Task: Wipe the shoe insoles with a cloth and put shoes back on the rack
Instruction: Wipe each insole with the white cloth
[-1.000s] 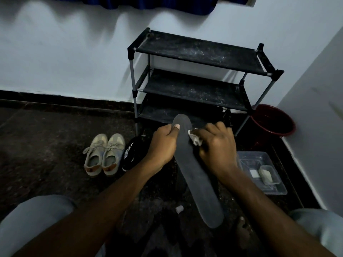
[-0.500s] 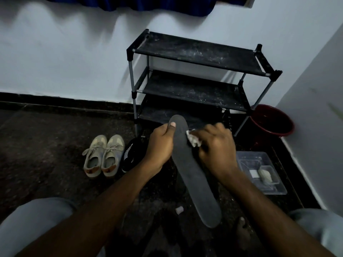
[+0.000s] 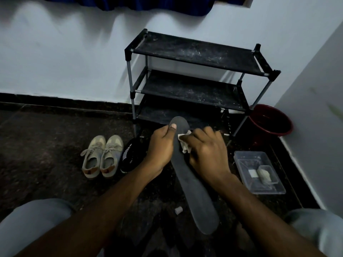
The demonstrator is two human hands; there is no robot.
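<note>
A long dark grey insole (image 3: 196, 191) slants from the centre down toward me. My left hand (image 3: 160, 147) grips its far end, thumb lying on the top face. My right hand (image 3: 206, 151) holds a small white cloth (image 3: 183, 143) bunched against the insole's upper part, just right of the left thumb. A black three-shelf shoe rack (image 3: 194, 52) stands against the wall behind, its shelves dusty and bare. A pair of beige sneakers (image 3: 102, 156) sits on the floor to the left, with a black shoe (image 3: 130, 154) beside them, partly hidden by my left hand.
A clear plastic tub (image 3: 246, 162) holding small pale items lies on the floor at right. A dark red bucket (image 3: 271, 121) stands in the corner by the rack. A small white piece (image 3: 178, 210) lies on the dark floor. My knees frame the bottom corners.
The insole and both hands have shifted slightly; the right hand with the cloth has moved a little down along the insole.
</note>
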